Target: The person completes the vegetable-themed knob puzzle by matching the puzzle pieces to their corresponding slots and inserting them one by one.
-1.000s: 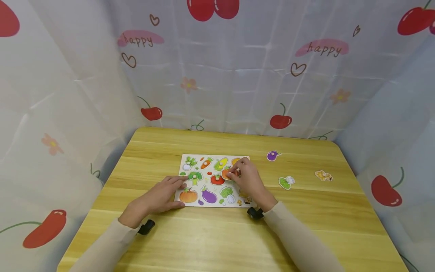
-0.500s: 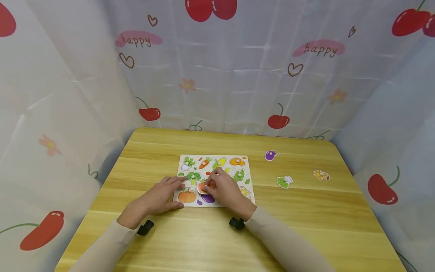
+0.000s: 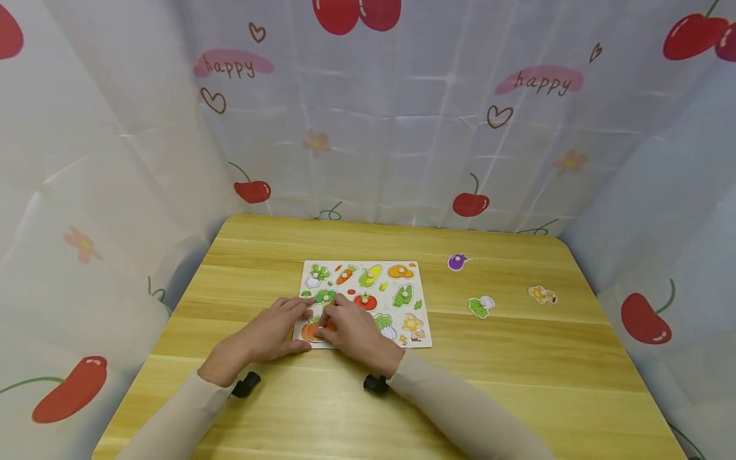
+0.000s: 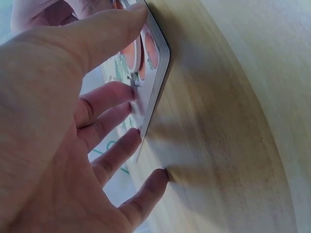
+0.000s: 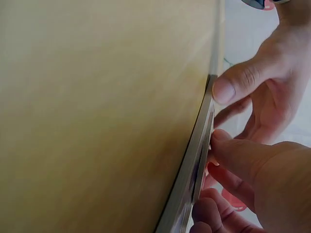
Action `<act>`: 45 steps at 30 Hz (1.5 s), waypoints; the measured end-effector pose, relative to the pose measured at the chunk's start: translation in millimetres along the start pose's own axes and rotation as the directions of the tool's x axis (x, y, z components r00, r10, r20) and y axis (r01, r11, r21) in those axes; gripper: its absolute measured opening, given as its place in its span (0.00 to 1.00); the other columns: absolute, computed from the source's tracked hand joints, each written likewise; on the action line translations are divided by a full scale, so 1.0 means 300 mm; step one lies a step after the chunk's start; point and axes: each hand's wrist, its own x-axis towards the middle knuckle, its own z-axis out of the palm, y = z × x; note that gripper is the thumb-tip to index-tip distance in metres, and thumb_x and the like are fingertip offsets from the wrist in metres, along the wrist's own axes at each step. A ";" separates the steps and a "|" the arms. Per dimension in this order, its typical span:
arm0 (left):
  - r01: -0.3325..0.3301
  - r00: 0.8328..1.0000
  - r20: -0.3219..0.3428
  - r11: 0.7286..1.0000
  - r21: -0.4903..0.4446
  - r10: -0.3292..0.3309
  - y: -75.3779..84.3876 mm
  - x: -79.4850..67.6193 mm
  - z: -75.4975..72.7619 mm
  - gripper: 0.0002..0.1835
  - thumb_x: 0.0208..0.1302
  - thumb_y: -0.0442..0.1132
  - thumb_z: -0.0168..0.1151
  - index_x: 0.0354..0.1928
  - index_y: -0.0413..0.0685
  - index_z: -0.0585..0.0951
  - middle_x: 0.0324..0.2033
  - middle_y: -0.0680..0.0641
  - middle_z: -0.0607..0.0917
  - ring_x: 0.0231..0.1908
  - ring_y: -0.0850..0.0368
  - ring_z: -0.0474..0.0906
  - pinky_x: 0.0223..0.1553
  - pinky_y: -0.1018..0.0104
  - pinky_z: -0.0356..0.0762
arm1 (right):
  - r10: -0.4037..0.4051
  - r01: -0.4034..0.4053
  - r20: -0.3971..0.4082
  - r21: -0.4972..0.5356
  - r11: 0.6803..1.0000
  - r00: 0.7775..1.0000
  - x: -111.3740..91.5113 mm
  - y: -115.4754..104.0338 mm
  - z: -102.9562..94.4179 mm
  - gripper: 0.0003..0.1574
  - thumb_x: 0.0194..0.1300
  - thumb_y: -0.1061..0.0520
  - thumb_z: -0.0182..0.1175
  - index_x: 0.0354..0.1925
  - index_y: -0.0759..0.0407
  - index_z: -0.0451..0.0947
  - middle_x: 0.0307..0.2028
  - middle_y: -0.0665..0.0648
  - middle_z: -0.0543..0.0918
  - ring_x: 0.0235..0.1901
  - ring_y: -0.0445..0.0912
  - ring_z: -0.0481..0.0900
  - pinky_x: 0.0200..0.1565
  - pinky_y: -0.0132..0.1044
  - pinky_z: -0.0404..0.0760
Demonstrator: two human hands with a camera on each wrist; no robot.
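Observation:
A flat vegetable puzzle board (image 3: 397,315) lies on the table in the head view. My right hand (image 3: 359,332) pinches the small orange pumpkin puzzle piece (image 3: 311,332) over the printed pumpkin at the board's lower left corner. In the right wrist view, the piece (image 5: 202,167) lies close along the board face, slightly tilted; whether it is seated cannot be made out. My left hand (image 3: 264,332) rests at the board's left edge, fingers spread and relaxed. Its thumb (image 4: 124,26) presses near the corner. The right hand covers the printed eggplant.
Loose to the right of the board are an eggplant piece (image 3: 457,262), a green-and-white cabbage piece (image 3: 480,306) and a mushroom piece (image 3: 542,294). Several knobbed pieces, including the tomato (image 3: 365,301), sit in the board. A printed curtain (image 3: 397,147) stands behind the table.
My right hand has carried the pumpkin piece leftward and down, from near the board's upper right to its lower left corner. The left hand has stayed at the board's edge.

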 end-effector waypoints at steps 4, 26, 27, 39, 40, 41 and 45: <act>-0.005 1.000 0.006 1.000 0.003 0.005 0.002 -0.001 -0.006 0.43 0.75 0.51 0.83 0.83 0.41 0.75 0.76 0.43 0.86 0.81 0.33 0.74 0.78 0.26 0.78 | 0.011 -0.011 -0.002 0.002 1.000 1.000 0.011 -0.019 0.013 0.10 0.75 0.45 0.82 0.41 0.47 0.93 0.45 0.50 0.85 0.34 0.37 0.79 0.35 0.26 0.76; 0.013 0.999 0.029 1.000 -0.001 -0.013 0.008 -0.002 -0.012 0.49 0.76 0.52 0.82 0.88 0.40 0.70 0.71 0.45 0.90 0.80 0.35 0.75 0.77 0.25 0.78 | 0.034 -0.034 0.014 0.022 0.999 0.999 0.028 -0.030 0.026 0.12 0.75 0.45 0.82 0.40 0.47 0.92 0.42 0.49 0.84 0.34 0.36 0.76 0.35 0.26 0.75; 0.013 0.999 0.029 1.000 -0.001 -0.013 0.008 -0.001 -0.012 0.49 0.76 0.52 0.82 0.88 0.40 0.70 0.71 0.45 0.90 0.80 0.35 0.75 0.77 0.26 0.78 | 0.034 -0.034 0.014 0.021 0.999 0.999 0.027 -0.028 0.027 0.12 0.75 0.44 0.82 0.40 0.47 0.92 0.42 0.49 0.84 0.34 0.36 0.76 0.35 0.26 0.75; 0.023 0.999 0.028 1.000 -0.010 -0.023 0.008 -0.005 -0.009 0.49 0.76 0.53 0.82 0.88 0.41 0.70 0.71 0.45 0.89 0.81 0.35 0.75 0.79 0.26 0.77 | 0.036 -0.036 0.025 0.020 0.999 0.999 0.017 -0.022 0.028 0.10 0.76 0.44 0.82 0.43 0.47 0.95 0.43 0.51 0.86 0.34 0.36 0.73 0.34 0.27 0.73; 0.024 0.999 0.028 1.000 -0.011 -0.024 0.009 -0.006 -0.008 0.49 0.76 0.52 0.82 0.88 0.42 0.70 0.72 0.45 0.89 0.81 0.35 0.75 0.79 0.26 0.77 | 0.038 -0.038 0.026 0.018 0.999 0.999 0.016 -0.022 0.028 0.10 0.76 0.44 0.82 0.43 0.46 0.95 0.43 0.50 0.86 0.34 0.35 0.73 0.34 0.27 0.73; 0.025 0.999 0.028 1.000 -0.011 -0.025 0.009 -0.006 -0.008 0.49 0.76 0.52 0.82 0.88 0.41 0.70 0.72 0.45 0.89 0.81 0.35 0.75 0.79 0.26 0.77 | 0.038 -0.038 0.026 0.015 0.999 0.999 0.015 -0.022 0.029 0.10 0.76 0.43 0.81 0.44 0.46 0.95 0.44 0.51 0.86 0.35 0.35 0.74 0.34 0.27 0.74; 0.030 0.999 0.032 0.999 -0.012 -0.030 0.012 -0.006 -0.008 0.46 0.76 0.53 0.82 0.86 0.42 0.72 0.78 0.43 0.85 0.82 0.35 0.74 0.80 0.25 0.76 | 0.031 -0.031 0.023 0.001 1.000 0.999 0.010 -0.023 0.025 0.11 0.76 0.43 0.82 0.45 0.47 0.95 0.44 0.50 0.87 0.35 0.35 0.75 0.35 0.26 0.75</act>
